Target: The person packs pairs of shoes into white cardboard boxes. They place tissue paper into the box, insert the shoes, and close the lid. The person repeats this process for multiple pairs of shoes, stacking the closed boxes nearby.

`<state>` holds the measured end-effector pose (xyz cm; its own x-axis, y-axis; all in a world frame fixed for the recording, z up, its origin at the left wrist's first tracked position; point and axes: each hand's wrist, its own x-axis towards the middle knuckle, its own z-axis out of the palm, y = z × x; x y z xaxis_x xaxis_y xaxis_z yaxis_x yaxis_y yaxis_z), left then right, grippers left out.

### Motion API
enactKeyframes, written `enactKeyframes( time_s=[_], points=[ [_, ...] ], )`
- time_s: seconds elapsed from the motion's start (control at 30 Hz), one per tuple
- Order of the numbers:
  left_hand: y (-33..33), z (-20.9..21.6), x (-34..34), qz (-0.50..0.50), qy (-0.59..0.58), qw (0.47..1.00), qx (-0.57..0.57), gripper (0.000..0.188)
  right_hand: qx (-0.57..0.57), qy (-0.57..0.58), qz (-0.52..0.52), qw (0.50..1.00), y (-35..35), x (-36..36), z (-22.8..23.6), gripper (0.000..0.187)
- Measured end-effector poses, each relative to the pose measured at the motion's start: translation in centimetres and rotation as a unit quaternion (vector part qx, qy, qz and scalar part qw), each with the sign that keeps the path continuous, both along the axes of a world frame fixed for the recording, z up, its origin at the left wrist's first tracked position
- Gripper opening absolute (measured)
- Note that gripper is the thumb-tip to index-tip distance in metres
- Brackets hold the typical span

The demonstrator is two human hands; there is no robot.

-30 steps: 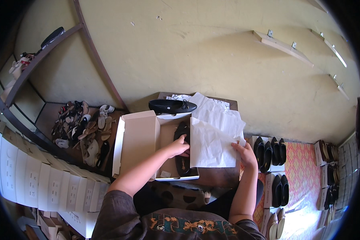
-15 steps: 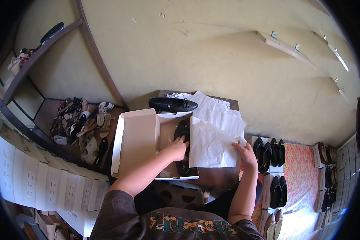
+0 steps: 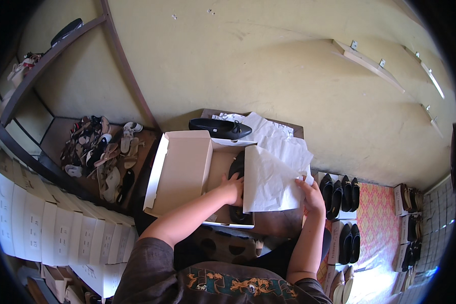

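Observation:
An open white shoe box (image 3: 182, 172) with a tan inside stands on a dark table. Inside its right part lies a black shoe (image 3: 236, 164), partly covered by white wrapping paper (image 3: 271, 177). My left hand (image 3: 231, 190) reaches into the box and grips the shoe at its middle; the paper's edge hides some fingertips. At the paper's right edge, my right hand (image 3: 310, 195) pinches a corner between thumb and fingers. Another black flat shoe (image 3: 220, 128) with a bow rests beyond the box's far edge.
More paper (image 3: 276, 133) lies on the table's far side. White shoe boxes (image 3: 55, 228) are stacked at left, below a heap of sandals (image 3: 104, 157). Pairs of black shoes (image 3: 332, 195) sit on boxes at right. Small shelves (image 3: 370, 63) jut from the wall.
My left hand and the shoe under it have shifted slightly right, and the paper now covers more of the shoe. My right hand keeps its hold on the paper.

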<state>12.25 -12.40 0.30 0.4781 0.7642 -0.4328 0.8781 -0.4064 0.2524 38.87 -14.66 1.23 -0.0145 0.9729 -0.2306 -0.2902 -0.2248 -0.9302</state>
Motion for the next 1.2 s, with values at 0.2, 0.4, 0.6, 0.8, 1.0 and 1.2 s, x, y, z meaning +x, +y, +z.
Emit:
enactKeyframes(
  time_s=[0.2, 0.4, 0.6, 0.8, 1.0, 1.2],
  points=[
    [0.0, -0.1, -0.5, -0.025, 0.005, 0.999, 0.033, 0.079, 0.058, 0.098, 0.006, 0.993, 0.2, -0.6, -0.9, 0.048],
    [1.8, 3.4, -3.9, 0.060, -0.147, 0.986, 0.045, 0.025, 0.046, 0.127, 0.155, 0.979, 0.5, -5.2, 2.6, 0.050],
    [-1.0, 6.6, -9.4, 0.299, -0.520, 0.790, -0.127, 0.050, 0.034, -0.009, 0.270, 0.962, 1.9, -12.8, 3.4, 0.058],
    [-3.3, 4.5, -11.3, 0.351, -0.548, 0.746, -0.141, 0.061, 0.036, -0.203, 0.330, 0.921, 1.2, -20.9, 4.4, 0.076],
    [-4.9, 5.4, -11.3, 0.339, -0.502, 0.790, -0.092, 0.062, 0.081, -0.311, 0.334, 0.886, 2.4, -22.7, -0.1, 0.085],
    [-5.8, 5.2, -11.8, 0.312, -0.447, 0.832, -0.102, 0.057, -0.009, -0.372, 0.362, 0.855, 1.4, -23.0, 1.0, 0.065]
  ],
)
